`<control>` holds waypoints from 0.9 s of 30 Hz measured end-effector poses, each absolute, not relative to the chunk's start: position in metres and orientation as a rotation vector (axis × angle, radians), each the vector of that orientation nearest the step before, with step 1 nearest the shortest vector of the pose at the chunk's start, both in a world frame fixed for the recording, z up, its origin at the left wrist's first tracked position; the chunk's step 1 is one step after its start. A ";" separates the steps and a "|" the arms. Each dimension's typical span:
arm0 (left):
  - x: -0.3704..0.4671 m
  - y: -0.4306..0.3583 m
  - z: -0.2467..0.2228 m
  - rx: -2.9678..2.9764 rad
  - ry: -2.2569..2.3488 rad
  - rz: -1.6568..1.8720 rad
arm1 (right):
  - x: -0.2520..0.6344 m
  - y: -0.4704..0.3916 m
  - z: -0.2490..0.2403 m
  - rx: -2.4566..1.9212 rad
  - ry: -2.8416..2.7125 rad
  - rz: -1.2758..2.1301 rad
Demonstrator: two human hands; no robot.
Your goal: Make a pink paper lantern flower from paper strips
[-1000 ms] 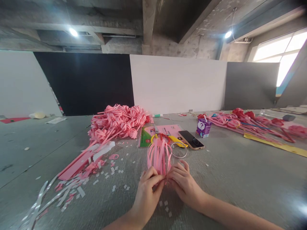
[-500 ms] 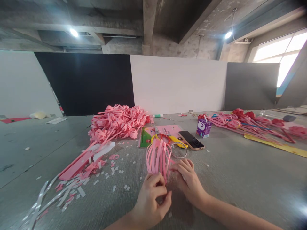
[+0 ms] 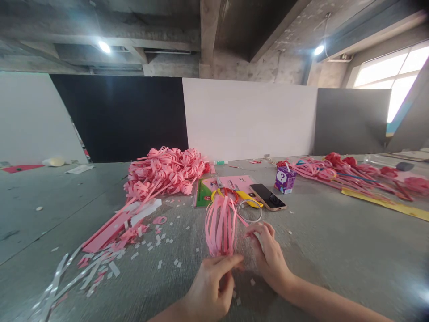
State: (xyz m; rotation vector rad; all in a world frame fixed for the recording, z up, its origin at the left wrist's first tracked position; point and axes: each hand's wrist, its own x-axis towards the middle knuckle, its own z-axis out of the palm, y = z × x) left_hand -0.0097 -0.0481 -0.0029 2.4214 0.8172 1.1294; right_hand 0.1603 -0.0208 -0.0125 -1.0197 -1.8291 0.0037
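A looped bundle of pink paper strips (image 3: 221, 226) stands out in front of my hands, its loops spread at the far end. My left hand (image 3: 214, 284) is closed at the near end of the bundle, where the strips gather. To the right, my right hand (image 3: 268, 252) pinches the end of a thin pink strip that runs up beside the bundle. Just beyond lies a roll of tape or ring (image 3: 250, 211), next to yellow-handled scissors (image 3: 248, 198).
A large pile of pink paper flowers (image 3: 164, 172) is at the back left, with scraps before it. A phone (image 3: 267, 197), a purple box (image 3: 284, 180) and a pink-and-green packet (image 3: 204, 192) lie ahead. Pink flowers and a yellow strip (image 3: 385, 203) are at the right.
My right hand has moved slightly right, drawing the thin strip away from the bundle. My left hand has shifted at the bundle's near end, and more of the loops shows.
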 end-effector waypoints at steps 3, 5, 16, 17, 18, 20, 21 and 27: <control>-0.011 -0.048 -0.002 2.447 0.801 1.144 | 0.159 -0.021 -0.012 -1.011 -1.787 -0.011; -0.011 -0.047 -0.003 2.428 0.872 1.178 | 0.159 -0.023 -0.011 -0.988 -1.806 -0.015; -0.005 -0.045 -0.005 2.335 1.135 1.208 | 0.159 -0.030 -0.010 -0.714 -2.072 -0.121; -0.005 -0.045 -0.005 2.340 1.134 1.214 | 0.159 -0.031 -0.010 -0.696 -2.058 -0.132; -0.005 -0.045 -0.006 2.345 1.135 1.214 | 0.160 -0.031 -0.010 -0.686 -2.045 -0.143; -0.006 -0.045 -0.007 2.355 1.144 1.195 | 0.160 -0.031 -0.009 -0.673 -2.035 -0.156; -0.007 -0.045 -0.008 2.358 1.153 1.175 | 0.160 -0.032 -0.009 -0.665 -2.043 -0.158; -0.008 -0.046 -0.003 2.358 1.198 1.256 | 0.160 -0.035 -0.009 -0.754 -1.929 -0.167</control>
